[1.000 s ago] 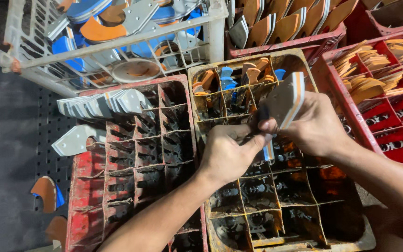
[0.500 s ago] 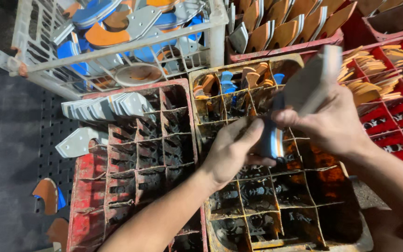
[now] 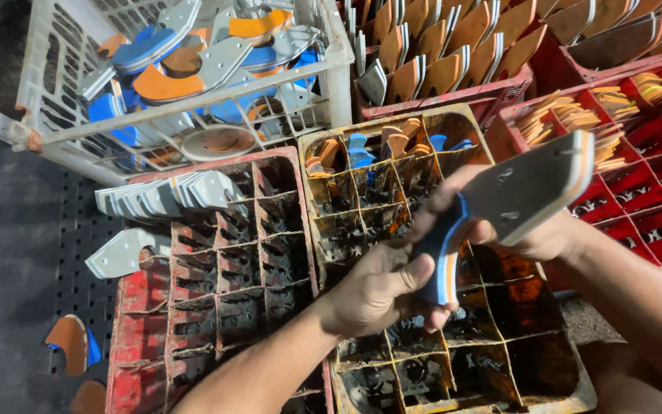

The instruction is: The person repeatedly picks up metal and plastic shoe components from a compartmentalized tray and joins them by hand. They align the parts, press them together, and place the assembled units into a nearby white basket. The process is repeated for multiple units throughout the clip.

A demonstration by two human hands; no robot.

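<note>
The left hand (image 3: 381,287) is closed around the blue-and-orange curved end of a layered grey blade-shaped piece (image 3: 530,188), while the right hand (image 3: 530,234) grips the same piece from behind, its fingers wrapped under the flat grey plate. The piece is held tilted above the yellow divided crate (image 3: 323,153), clear of its dividers, and most cells below the hands stand open. Left of the left hand the red crate (image 3: 136,307) holds a row of grey plates (image 3: 166,195) along its far edge.

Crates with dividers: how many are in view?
5. A red crate at left, a yellow crate under the hands, red ones at top, top right and right. Others may lie out of view.
</note>
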